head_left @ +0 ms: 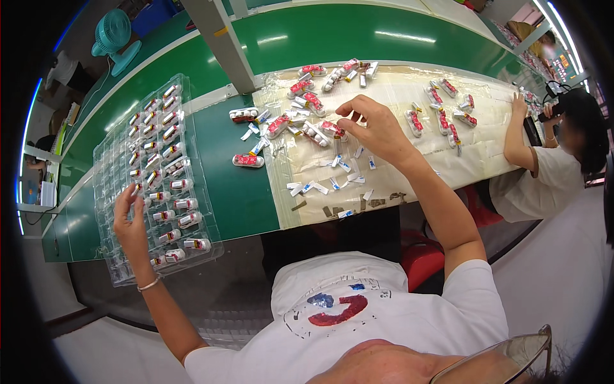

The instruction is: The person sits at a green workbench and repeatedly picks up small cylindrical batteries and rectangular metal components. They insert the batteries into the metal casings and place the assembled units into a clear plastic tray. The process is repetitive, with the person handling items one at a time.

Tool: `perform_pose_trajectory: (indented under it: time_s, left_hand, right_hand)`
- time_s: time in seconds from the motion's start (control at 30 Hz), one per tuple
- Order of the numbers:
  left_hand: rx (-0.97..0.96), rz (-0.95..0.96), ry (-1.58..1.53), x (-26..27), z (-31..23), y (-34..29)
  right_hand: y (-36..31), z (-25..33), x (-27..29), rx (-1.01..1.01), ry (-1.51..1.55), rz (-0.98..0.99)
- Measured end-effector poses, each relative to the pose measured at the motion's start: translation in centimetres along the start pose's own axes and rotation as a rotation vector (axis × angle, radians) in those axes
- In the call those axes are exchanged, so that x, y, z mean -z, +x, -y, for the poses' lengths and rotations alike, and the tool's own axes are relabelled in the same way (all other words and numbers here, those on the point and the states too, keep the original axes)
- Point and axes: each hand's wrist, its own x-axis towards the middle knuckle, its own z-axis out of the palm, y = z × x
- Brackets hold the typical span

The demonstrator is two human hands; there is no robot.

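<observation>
- A small, white, round-ended piece with a red patterned top lies just left of and slightly below the fingertips of the right hand, the nearer of the two; its long axis slants from upper left to lower right.
- The right hand hangs with thumb and forefinger curled toward the piece; whether they touch or grip it cannot be told.
- The left hand is well apart, fingertips bent at a clear plastic compartment tray partly filled with similar pieces; its grip, too, is unclear.
- Around the piece, more of its kind sit in a loose heap, with blue-and-white narrow slips scattered below and a second, looser group well to the right.
- All rest on a smooth green surface, its right part under a cream sheet edged with clear tape; the tray juts past the near edge.
- Beyond stand a turquoise fan and, at right, a co-worker in a pale shirt.
</observation>
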Motion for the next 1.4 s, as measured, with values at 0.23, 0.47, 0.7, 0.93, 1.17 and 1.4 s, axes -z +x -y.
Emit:
perform_pose_trajectory:
  time_s: [0.23, 0.47, 0.7, 0.93, 1.17, 1.4]
  left_hand:
    - [-0.142, 0.395, -0.469, -8.3, -14.5, -3.5]
    - [-0.008, 0.542, -0.817, -18.0, -19.5, -2.6]
    - [0.246, 0.891, -1.212, -19.4, -20.3, -2.5]
    - [0.438, 0.759, -1.420, -17.8, -20.1, -3.9]
    - [0.620, 0.919, -1.608, -16.3, -19.4, -4.0]
    - [0.607, 0.772, -1.360, -16.3, -18.4, -4.1]
  right_hand:
    - [-2.2, 1.0, -1.3, 0.045, -0.176, 0.026]
    - [-2.3, 1.4, -0.3, 0.324, 0.052, -0.029]
    - [-3.1, 4.7, 0.6, 0.405, 0.240, -0.176]
    - [-3.2, 5.0, 0.1, 0.527, 0.076, -0.280]
    - [-3.3, 6.1, -0.3, 0.677, -0.030, -0.388]
    - [-4.2, 7.0, 0.4, 0.602, -0.024, -0.214]
